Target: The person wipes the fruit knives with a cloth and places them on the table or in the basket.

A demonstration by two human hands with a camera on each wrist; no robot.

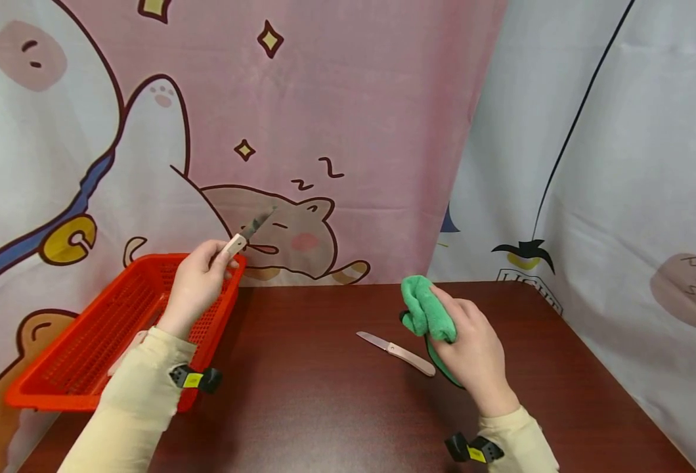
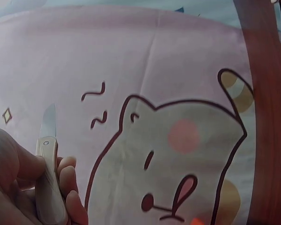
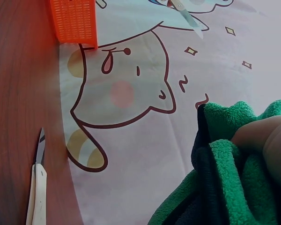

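In the head view my left hand (image 1: 196,286) is raised over the far right corner of the red basket. It grips a small knife (image 1: 237,244) by its cream handle, blade pointing up and away. The left wrist view shows the thumb and curled fingers around that handle (image 2: 49,180). Above the right part of the table, my right hand (image 1: 473,348) holds a bunched green cloth (image 1: 427,309) with a dark edging. A second knife (image 1: 404,355), also cream-handled with its blade out, lies on the table left of the right hand.
The red plastic basket (image 1: 224,315) stands at the table's left side; a pale object (image 1: 128,349) inside it is partly hidden by the left sleeve. Behind the brown table (image 1: 312,407) hangs a printed curtain (image 1: 383,131), close to its back edge.
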